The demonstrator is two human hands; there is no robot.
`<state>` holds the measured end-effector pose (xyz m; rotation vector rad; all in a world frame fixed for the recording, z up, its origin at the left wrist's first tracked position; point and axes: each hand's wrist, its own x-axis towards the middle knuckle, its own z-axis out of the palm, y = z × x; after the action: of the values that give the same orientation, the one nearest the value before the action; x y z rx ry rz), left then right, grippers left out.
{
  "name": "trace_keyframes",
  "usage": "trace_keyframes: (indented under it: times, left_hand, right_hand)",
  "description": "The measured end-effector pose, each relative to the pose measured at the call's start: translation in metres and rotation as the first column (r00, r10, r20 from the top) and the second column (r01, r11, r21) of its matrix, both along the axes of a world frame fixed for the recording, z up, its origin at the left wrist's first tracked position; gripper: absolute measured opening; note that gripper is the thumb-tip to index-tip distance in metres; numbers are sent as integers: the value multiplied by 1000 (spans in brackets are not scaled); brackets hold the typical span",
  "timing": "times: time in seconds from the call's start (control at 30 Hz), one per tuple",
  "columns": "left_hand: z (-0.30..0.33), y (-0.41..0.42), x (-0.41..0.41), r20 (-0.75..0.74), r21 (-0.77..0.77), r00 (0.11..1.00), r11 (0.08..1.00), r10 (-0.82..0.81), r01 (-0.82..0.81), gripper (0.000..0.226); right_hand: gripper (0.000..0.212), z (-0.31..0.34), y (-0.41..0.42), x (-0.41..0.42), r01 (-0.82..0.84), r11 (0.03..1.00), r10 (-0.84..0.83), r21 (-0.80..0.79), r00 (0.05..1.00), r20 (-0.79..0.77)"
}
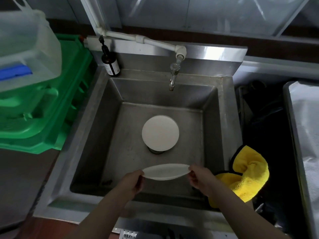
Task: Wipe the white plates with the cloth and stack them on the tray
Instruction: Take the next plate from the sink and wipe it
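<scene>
We hold a white plate (165, 171) by its rim, left hand (132, 182) and right hand (201, 178) pinching opposite edges, above the steel sink (96, 107) where a second plate (160, 132) lies over the drain, a yellow cloth (248, 171) draped on the sink's right edge.

Nothing legible turned up anywhere. The one label in sight sat on the brown bottle (110, 63) at the sink's (226, 118) back corner, white with a red patch, and its print was too small and blurred to read.
</scene>
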<state>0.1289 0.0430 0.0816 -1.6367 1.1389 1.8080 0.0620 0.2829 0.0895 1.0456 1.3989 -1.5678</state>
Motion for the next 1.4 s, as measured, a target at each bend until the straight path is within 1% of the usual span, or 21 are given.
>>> trace_keyframes:
  times: [0.07, 0.17, 0.27, 0.37, 0.47, 0.53, 0.67, 0.77, 0.9, 0.97, 1.03, 1.13, 1.23, 1.4]
  left_hand:
    - [10, -2, 0, -2, 26, 1000, 999, 21, -21, 3]
    - [30, -4, 2, -49, 1, 999, 1000, -24, 24, 4]
    - [43, -8, 5, -133, -104, 977, 983, -165, 152, 7]
    - [55, -9, 6, -254, -206, 915, 942, -314, 266, 17]
    - [68, -7, 4, -353, -244, 861, 924, -367, 294, 23]
    - [76, -5, 1, -407, -237, 836, 926, -369, 294, 23]
    - [83, -7, 3, -488, -219, 788, 926, -376, 307, 26]
    - [84, -8, 7, -519, -238, 765, 924, -381, 299, 28]
    - [86, -4, 12, -547, -248, 728, 911, -413, 331, 28]
    - [85, -2, 15, -554, -198, 727, 912, -406, 359, 33]
    - [83, -3, 17, -567, -135, 723, 911, -394, 391, 43]
    - [80, -4, 19, -591, -76, 730, 924, -344, 374, 52]
    - [79, -3, 17, -623, -42, 728, 942, -286, 333, 49]
    - [83, 2, 12, -630, -42, 745, 967, -222, 252, 45]
  right_hand:
    - [12, 8, 0, 7, 57, 997, -56, -57, 998, 17]
    - [11, 17, 1, 17, 67, 994, -68, -82, 998, -5]
    - [14, 23, 5, 27, -2, 997, -3, -79, 998, -60]
    - [15, 27, 6, 37, -81, 994, 69, -71, 986, -152]
    - [19, 33, 6, 45, -123, 991, 108, -46, 963, -245]
    - [18, 38, 5, 48, -93, 993, 70, -68, 957, -282]
    - [21, 43, 2, 49, 28, 993, -64, -115, 944, -324]
    - [25, 45, 3, 47, 53, 989, -100, -136, 926, -363]
    - [23, 47, 4, 50, 65, 987, -116, -145, 916, -383]
    - [24, 47, 3, 53, 64, 986, -119, -152, 913, -391]
    - [25, 48, 4, 56, 66, 984, -127, -163, 910, -394]
    - [26, 52, 5, 59, 69, 982, -135, -175, 906, -401]
    - [26, 54, 8, 62, 77, 981, -144, -177, 901, -409]
    - [25, 58, 8, 62, 72, 981, -142, -181, 900, -413]
